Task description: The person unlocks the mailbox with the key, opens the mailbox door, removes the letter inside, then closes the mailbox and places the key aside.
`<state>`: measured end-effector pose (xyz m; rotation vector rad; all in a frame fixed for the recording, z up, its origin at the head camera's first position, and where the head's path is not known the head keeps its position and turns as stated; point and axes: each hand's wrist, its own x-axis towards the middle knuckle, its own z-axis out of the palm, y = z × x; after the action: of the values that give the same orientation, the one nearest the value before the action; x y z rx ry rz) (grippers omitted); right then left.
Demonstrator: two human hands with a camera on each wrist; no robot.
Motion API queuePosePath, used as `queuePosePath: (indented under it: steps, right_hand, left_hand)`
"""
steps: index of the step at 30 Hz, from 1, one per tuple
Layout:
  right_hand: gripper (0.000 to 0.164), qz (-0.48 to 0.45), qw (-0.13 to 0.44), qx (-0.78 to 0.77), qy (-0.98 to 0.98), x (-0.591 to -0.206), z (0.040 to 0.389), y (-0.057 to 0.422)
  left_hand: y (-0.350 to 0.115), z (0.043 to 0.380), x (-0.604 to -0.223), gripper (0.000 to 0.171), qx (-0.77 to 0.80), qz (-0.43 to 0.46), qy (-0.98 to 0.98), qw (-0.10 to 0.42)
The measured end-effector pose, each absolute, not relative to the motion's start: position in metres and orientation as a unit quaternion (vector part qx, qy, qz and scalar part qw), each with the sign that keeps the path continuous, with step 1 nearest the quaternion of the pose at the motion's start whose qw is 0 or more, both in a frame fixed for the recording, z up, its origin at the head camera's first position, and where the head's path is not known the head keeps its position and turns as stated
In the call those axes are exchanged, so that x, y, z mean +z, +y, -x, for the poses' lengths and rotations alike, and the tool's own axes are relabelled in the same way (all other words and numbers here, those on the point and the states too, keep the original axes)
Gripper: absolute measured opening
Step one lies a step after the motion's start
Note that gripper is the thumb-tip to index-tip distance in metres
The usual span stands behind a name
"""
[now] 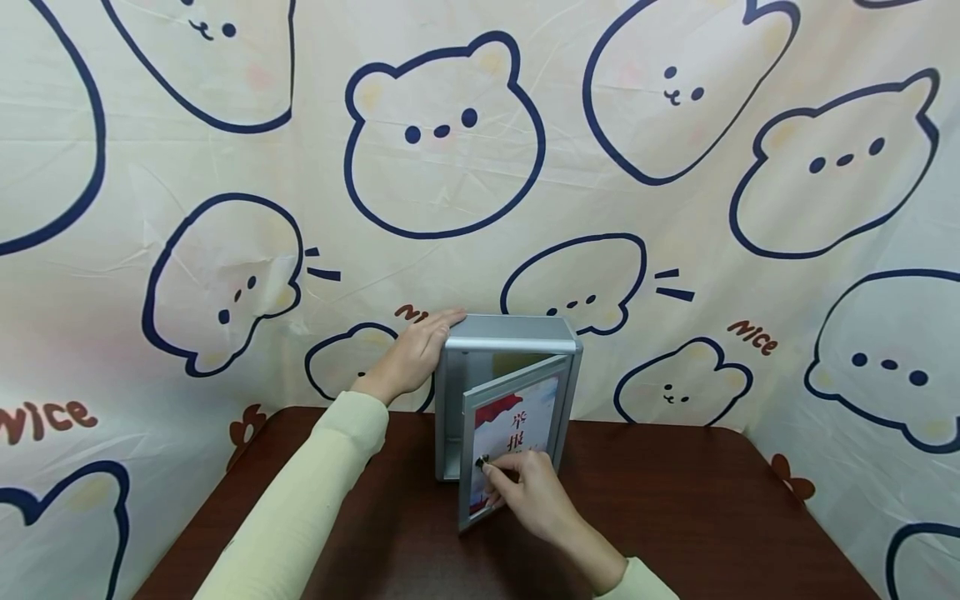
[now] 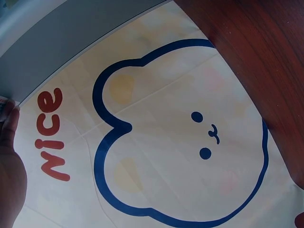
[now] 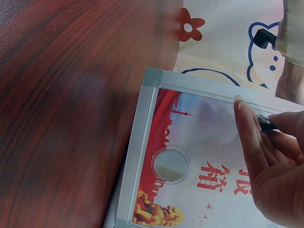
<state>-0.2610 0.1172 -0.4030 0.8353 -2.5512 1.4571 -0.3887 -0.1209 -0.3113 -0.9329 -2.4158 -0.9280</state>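
Observation:
A grey metal box point(image 1: 517, 332) stands upright on the table, its framed front door point(image 1: 517, 417) swung partway out. My left hand point(image 1: 408, 354) rests on the box's upper left corner, fingers extended over the top edge; only part of this hand point(image 2: 12, 175) shows in the left wrist view. At the door's free edge, my right hand point(image 1: 532, 492) pinches a small black-headed key point(image 3: 267, 123) at the lock between thumb and fingers. The door panel point(image 3: 209, 133) carries red lettering and a round window point(image 3: 171, 165). Fingers partly cover the lock.
The dark reddish-brown tabletop point(image 1: 660, 500) extends around the box. Behind it hangs a cream cloth point(image 1: 450, 183) printed with blue-outlined cartoon animals, and the box's back stands close to it. The half-swung door juts toward the table's front.

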Motion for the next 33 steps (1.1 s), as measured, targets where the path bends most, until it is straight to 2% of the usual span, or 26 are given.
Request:
queuePosePath:
  steps: [33]
  right_hand:
    - [0.025, -0.278, 0.028, 0.490, -0.826, -0.4041, 0.2599, 0.1231]
  left_hand:
    - [-0.1209, 0.3900, -0.3130, 0.053, -0.334, 0.333, -0.859, 0.197]
